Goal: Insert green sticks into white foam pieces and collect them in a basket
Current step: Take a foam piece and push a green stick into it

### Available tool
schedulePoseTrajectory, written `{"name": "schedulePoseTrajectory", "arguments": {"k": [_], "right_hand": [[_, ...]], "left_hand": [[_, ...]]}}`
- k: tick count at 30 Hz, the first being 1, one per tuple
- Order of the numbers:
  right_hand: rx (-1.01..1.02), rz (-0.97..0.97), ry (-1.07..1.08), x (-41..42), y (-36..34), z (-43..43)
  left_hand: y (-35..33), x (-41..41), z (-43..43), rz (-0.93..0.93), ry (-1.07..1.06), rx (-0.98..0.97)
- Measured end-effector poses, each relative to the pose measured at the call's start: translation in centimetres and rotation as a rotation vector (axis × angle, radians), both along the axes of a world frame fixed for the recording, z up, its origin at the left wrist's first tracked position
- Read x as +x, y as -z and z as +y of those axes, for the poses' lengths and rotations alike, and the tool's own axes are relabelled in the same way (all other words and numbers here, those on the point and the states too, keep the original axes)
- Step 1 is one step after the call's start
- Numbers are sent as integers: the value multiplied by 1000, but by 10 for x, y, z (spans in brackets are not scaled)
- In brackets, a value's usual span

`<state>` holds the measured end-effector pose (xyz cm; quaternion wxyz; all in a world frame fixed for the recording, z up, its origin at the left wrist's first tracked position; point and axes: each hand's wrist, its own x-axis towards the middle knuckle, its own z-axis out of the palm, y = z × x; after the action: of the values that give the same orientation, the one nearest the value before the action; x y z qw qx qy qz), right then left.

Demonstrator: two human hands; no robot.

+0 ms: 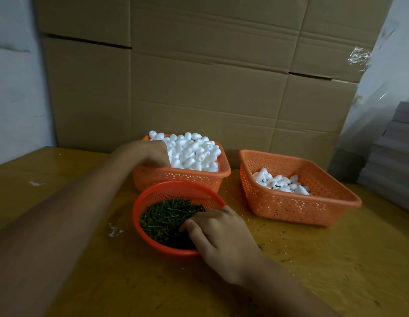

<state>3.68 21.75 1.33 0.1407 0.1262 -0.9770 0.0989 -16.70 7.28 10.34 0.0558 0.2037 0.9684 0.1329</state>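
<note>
Head view | left hand (153, 154) dug into white egg-shaped foam pieces (194, 152) beneath it, grip unclear | right hand (219, 234) curled over thin green sticks (164, 218), grip unclear

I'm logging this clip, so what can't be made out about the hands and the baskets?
Head view, left hand: fingertips buried among foam pieces, grip unclear.
Head view, right hand: fingertips hidden in green sticks, pinch unclear.
Head view, right basket: near wall hides lower finished pieces; inserted sticks mostly too small.
</note>
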Motion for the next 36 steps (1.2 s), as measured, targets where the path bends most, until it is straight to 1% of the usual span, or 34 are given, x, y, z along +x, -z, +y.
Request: {"name": "schedulePoseTrajectory", "arguments": {"k": [3, 5, 7, 9, 12, 14, 16, 18, 21, 30, 33, 36], "right_hand": [[8, -10, 2, 0, -2, -1], [11, -11, 7, 1, -2, -2], [15, -11, 12, 1, -3, -2], [17, -6, 15, 2, -3, -4], [18, -6, 19, 2, -3, -5], [18, -5, 21, 2, -2, -4], [6, -3, 22, 2, -1, -4], [2, 1, 21, 2, -1, -5], [7, 1, 21, 2, -1, -5], [33, -6, 26, 4, -5, -5], [27, -4, 24, 3, -4, -6], [17, -2, 18, 3, -1, -3]], "left_hand": [[-1, -4, 0, -133, 12, 106], [0, -3, -2, -140, -10, 159], [-1, -3, -1, -80, -44, 166], [-4, 5, 3, -49, -35, 87], [-11, 11, 9, -69, -37, -59], [-14, 13, 14, -80, -30, -96], [-13, 11, 17, -73, -14, -90], [-11, 7, 16, -110, -12, -75], [-7, -3, 14, -193, -21, -19], [2, -15, 11, -200, -67, 222], [10, -17, 8, -160, -79, 356], [17, -16, 8, -131, -70, 577]]}}
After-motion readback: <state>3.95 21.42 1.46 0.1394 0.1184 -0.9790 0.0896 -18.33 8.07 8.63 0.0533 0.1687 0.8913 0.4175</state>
